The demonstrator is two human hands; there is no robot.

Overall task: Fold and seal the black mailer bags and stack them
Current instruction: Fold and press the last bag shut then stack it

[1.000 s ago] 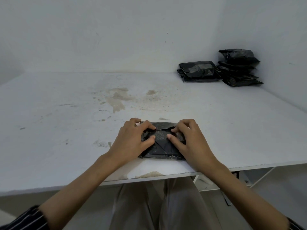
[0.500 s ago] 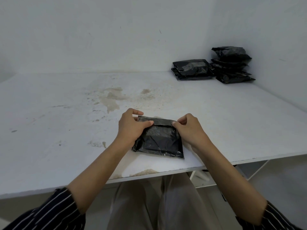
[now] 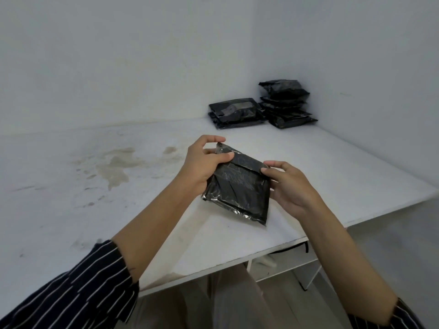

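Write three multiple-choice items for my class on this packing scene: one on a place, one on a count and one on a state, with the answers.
1. Where do the stacks of black mailer bags stand?
A. On the floor.
B. At the far right corner of the white table, by the walls.
C. At the table's near left edge.

2. How many stacks are there?
A. One.
B. Four.
C. Two.

3. How is the near mailer bag held?
A. Both hands grip it.
B. One hand alone grips it.
C. No hand touches it.

Answers:
1 B: the lower stack and the taller stack sit where the two walls meet.
2 C: two separate piles stand side by side.
3 A: the left hand pinches its upper corner and the right hand pinches its right edge.
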